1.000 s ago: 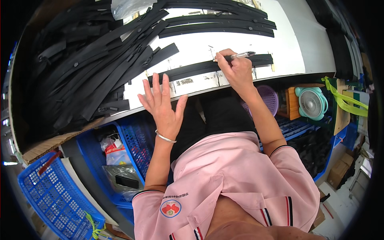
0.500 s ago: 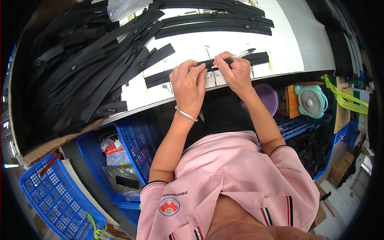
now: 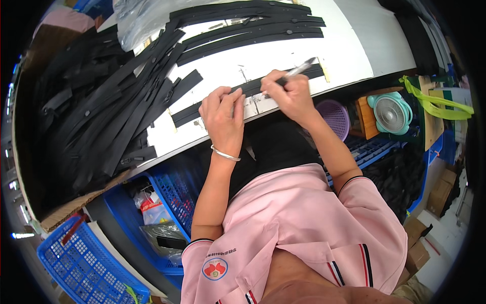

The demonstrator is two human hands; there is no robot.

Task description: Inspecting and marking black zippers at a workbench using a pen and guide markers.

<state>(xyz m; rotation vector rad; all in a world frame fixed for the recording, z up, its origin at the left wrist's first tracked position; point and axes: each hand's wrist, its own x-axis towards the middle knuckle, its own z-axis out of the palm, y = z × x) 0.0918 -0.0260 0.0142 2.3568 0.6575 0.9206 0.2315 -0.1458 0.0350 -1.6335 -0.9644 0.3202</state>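
A black zipper [image 3: 186,116] lies stretched along the near side of the white board [image 3: 349,66]. My left hand [image 3: 223,119], with a silver bangle at the wrist, presses the zipper's middle, its fingers bent and close together. To its right, my right hand [image 3: 293,99] grips a pen [image 3: 302,67] with a clear barrel and dark end. The pen's tip points down at the zipper's near edge, beside dark marks on the board; whether it touches cannot be made out. More black zippers [image 3: 253,43] lie in rows beyond my hands.
A heap of black zippers [image 3: 101,111] covers the table's left side, with clear plastic [image 3: 144,20] behind it. Below the edge are blue baskets [image 3: 91,263], a purple basket [image 3: 333,119] and a teal fan [image 3: 390,113]. A yellow-green strap [image 3: 438,109] hangs at right.
The whole view has shifted, so the board and both hands appear farther left. My right hand with the pen has moved slightly away from my left hand. The left hand still presses the zipper.
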